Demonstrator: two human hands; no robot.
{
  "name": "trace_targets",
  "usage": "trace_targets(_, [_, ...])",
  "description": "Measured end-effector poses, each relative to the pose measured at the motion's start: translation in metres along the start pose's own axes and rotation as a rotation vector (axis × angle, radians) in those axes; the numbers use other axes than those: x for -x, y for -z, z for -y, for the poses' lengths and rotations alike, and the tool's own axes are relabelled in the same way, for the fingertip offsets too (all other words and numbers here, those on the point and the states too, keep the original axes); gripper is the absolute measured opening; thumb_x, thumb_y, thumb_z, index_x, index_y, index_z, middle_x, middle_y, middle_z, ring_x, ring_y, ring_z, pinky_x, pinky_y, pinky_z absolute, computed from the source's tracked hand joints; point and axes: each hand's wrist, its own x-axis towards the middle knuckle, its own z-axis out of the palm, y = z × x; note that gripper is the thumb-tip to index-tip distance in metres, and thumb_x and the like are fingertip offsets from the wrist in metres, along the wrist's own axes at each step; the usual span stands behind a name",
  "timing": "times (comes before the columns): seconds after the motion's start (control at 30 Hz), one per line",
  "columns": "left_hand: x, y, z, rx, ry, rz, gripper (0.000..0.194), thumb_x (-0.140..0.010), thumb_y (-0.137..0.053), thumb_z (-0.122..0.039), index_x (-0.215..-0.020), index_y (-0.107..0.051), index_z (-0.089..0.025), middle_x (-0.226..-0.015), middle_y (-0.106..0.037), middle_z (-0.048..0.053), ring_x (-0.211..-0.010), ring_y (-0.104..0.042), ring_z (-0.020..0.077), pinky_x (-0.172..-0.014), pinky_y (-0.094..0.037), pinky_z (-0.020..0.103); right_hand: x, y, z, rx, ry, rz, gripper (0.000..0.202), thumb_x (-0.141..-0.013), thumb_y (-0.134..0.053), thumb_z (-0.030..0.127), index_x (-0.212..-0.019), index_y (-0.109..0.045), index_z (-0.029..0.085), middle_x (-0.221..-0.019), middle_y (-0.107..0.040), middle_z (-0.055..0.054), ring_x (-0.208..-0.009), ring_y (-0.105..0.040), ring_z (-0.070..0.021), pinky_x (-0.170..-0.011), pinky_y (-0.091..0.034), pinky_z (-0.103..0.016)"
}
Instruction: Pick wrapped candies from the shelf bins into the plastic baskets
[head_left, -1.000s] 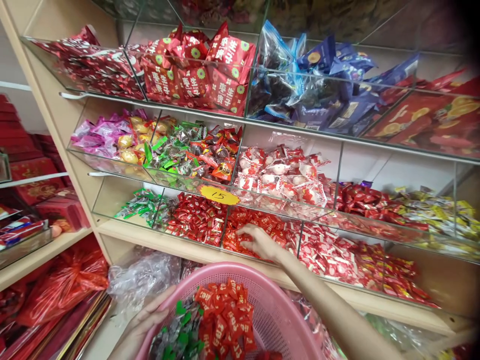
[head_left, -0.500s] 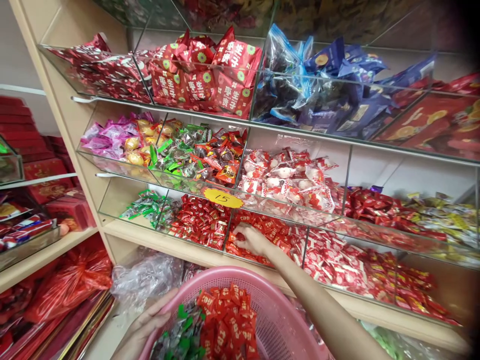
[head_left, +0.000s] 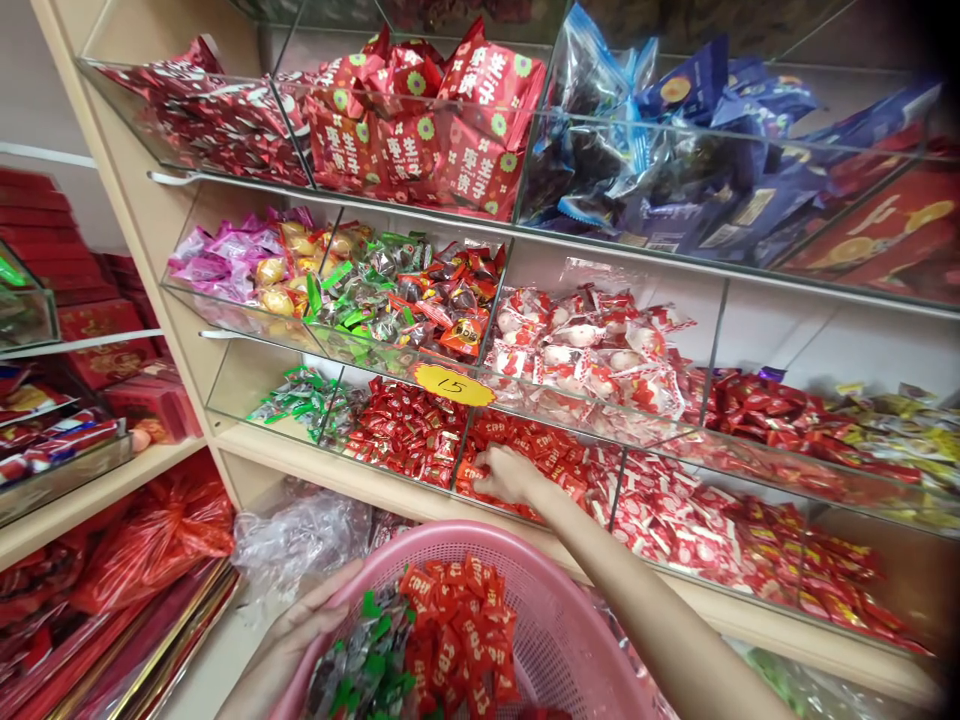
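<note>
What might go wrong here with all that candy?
The pink basket might tip: only the left hand shows on its rim, and its underside is hidden. The red candies and green-and-clear ones lie side by side inside, so they may get mixed up. The right hand, in among the shelved red candies, might brush the yellow tag above it.

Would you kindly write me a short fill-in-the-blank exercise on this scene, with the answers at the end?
1. The basket is coloured ____.
2. The ____ hand holds the basket's side.
3. The yellow tag shows the number ____.
4. Inside the basket, red candies lie beside candies in clear and ____ wrappers.
Missing words: pink; left; 15; green.
</note>
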Motion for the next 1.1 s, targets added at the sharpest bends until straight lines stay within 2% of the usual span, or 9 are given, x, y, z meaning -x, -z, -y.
trace_targets(0.1, [-0.001,-0.002,-0.002,0.003,-0.006,-0.004,0.049,-0.050,-0.073,-0.034,-0.098,-0.067,-0.025,-0.103,-0.065,0.001,-0.113,-0.047,0.0303,-0.098,-0.036,0.035,-0.001,0.003,0.006,0.055,-0.025,0.071,0.020,-0.072,-0.054,0.036,-0.076,-0.062,0.018,-0.085,-0.061,-0.008,-0.074,-0.055,-0.0173,-0.059,-0.034,-0.024])
trace_targets(0.23, [-0.001,-0.003,-0.003,0.004,-0.001,-0.006,0.045,-0.053,-0.071,-0.032,-0.096,-0.068,-0.023,-0.111,-0.061,0.002,-0.115,-0.045,0.0281,-0.103,-0.028,0.035,0.000,0.005,0.013,0.069,-0.069,0.126,0.020,-0.073,-0.056,0.035,-0.078,-0.062,0.017,-0.088,-0.060,-0.009,-0.073,-0.056,-0.0172,-0.056,-0.033,-0.024])
trace_targets(0.33, [-0.001,-0.001,-0.003,-0.011,0.007,0.003,0.044,-0.057,-0.069,-0.030,-0.100,-0.066,-0.023,-0.115,-0.059,0.002,-0.115,-0.046,0.0246,-0.105,-0.022,0.033,-0.002,0.003,0.016,0.048,-0.040,0.114,0.019,-0.071,-0.060,0.034,-0.077,-0.062,0.016,-0.089,-0.060,-0.010,-0.077,-0.055,-0.0173,-0.058,-0.033,-0.023])
trace_targets(0.5, [-0.003,0.004,-0.004,-0.026,0.026,0.096,0.043,-0.059,-0.069,-0.028,-0.101,-0.065,-0.024,-0.117,-0.057,0.001,-0.120,-0.040,0.0213,-0.105,-0.022,0.029,-0.005,-0.007,0.013,-0.010,0.000,0.062,0.014,-0.069,-0.059,0.028,-0.068,-0.059,0.014,-0.077,-0.059,-0.007,-0.068,-0.050,-0.0137,-0.056,-0.031,-0.022])
trace_targets(0.63, [-0.002,0.002,-0.004,0.003,0.032,0.046,0.044,-0.059,-0.069,-0.027,-0.102,-0.065,-0.023,-0.116,-0.057,0.002,-0.118,-0.043,0.0230,-0.103,-0.027,0.031,-0.004,-0.007,0.007,-0.109,0.006,-0.004,0.012,-0.066,-0.056,0.024,-0.063,-0.057,0.013,-0.062,-0.050,0.000,-0.057,-0.040,-0.0094,-0.052,-0.026,-0.022])
trace_targets(0.77, [-0.002,0.001,-0.004,0.042,0.047,0.063,0.046,-0.057,-0.070,-0.026,-0.103,-0.064,-0.021,-0.116,-0.057,0.003,-0.119,-0.040,0.0244,-0.100,-0.032,0.031,0.009,0.010,0.000,-0.257,0.026,-0.055,0.019,-0.069,-0.054,0.029,-0.059,-0.054,0.013,-0.054,-0.040,0.005,-0.053,-0.033,-0.0074,-0.050,-0.024,-0.021])
trace_targets(0.93, [-0.003,0.003,-0.004,0.037,0.049,0.107,0.044,-0.061,-0.068,-0.026,-0.104,-0.063,-0.022,-0.118,-0.055,0.001,-0.121,-0.037,0.0233,-0.101,-0.031,0.030,0.050,0.038,0.020,-0.319,0.091,-0.213,0.022,-0.074,-0.052,0.035,-0.068,-0.056,0.014,-0.070,-0.051,0.000,-0.065,-0.044,-0.0118,-0.060,-0.033,-0.022])
trace_targets(1.0, [-0.002,0.003,-0.005,0.038,0.052,0.107,0.043,-0.062,-0.067,-0.025,-0.105,-0.063,-0.021,-0.119,-0.054,0.001,-0.120,-0.039,0.0231,-0.101,-0.030,0.030,0.070,0.035,0.039,-0.388,0.152,-0.134,0.019,-0.076,-0.051,0.033,-0.075,-0.058,0.016,-0.078,-0.055,-0.002,-0.070,-0.047,-0.0126,-0.062,-0.036,-0.022])
trace_targets(1.1, [-0.002,0.003,-0.004,0.040,0.055,0.102,0.045,-0.062,-0.067,-0.025,-0.107,-0.062,-0.020,-0.119,-0.055,0.002,-0.120,-0.039,0.0228,-0.102,-0.029,0.030,0.091,0.012,0.069,-0.379,0.213,0.134,0.014,-0.073,-0.056,0.031,-0.077,-0.060,0.018,-0.082,-0.057,-0.002,-0.072,-0.051,-0.0138,-0.061,-0.039,-0.023])
